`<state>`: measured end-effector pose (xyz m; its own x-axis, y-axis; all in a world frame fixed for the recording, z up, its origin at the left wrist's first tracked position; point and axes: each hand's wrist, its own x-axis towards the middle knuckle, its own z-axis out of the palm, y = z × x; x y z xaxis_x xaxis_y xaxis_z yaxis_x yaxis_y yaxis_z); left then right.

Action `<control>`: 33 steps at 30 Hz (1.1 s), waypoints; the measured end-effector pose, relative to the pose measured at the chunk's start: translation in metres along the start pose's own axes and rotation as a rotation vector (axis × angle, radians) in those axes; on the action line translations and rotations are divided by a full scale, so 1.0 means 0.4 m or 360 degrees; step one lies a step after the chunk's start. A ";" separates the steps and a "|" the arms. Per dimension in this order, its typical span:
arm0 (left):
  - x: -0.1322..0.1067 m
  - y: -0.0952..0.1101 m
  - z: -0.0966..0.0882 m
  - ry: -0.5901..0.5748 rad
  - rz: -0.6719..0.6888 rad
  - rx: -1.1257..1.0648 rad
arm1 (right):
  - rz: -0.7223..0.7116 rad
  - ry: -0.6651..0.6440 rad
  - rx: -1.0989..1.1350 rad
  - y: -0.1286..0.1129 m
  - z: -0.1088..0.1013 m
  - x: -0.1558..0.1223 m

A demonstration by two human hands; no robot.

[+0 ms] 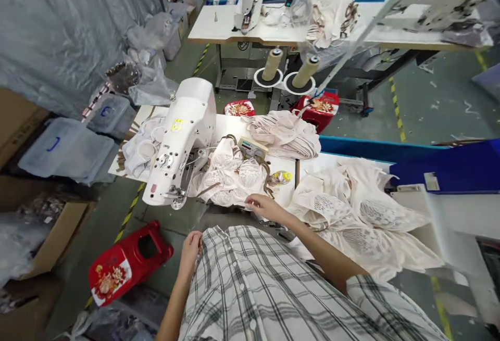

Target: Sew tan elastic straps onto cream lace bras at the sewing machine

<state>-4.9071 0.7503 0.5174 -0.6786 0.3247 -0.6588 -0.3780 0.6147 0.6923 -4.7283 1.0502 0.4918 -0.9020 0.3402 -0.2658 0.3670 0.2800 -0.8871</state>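
Note:
My right hand point(264, 206) reaches forward to the near edge of a heap of pale lace garment pieces point(230, 174) on the sewing table point(287, 164), fingers pinched on the fabric's edge. My left hand point(191, 250) is down by my side, fingers curled against my checked shirt point(258, 289). A white sewing machine point(182, 140) stands just left of the heap.
More pale lace pieces point(363, 221) lie piled at my right, and another stack point(287, 133) sits further back. A red plastic stool point(127, 263) lies tipped on the floor at left. Thread cones point(272, 64), boxes and plastic bins point(66, 148) surround the table.

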 end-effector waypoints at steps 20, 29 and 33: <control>-0.003 0.095 0.210 -0.0176 0.0183 0.0265 | 0.0135 -0.0029 0.0234 0.151 0.082 -0.181; -0.031 0.087 0.190 -0.0157 0.0149 0.0328 | 0.0094 -0.0032 0.0275 0.148 0.110 -0.151; -0.027 0.079 0.185 -0.0186 0.0150 0.0314 | 0.0111 0.0011 0.0285 0.166 0.119 -0.131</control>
<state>-4.8652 0.8194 0.5245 -0.6234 0.4611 -0.6315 -0.1784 0.7025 0.6890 -4.6676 1.0083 0.4287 -0.8738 0.3597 -0.3272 0.3819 0.0912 -0.9197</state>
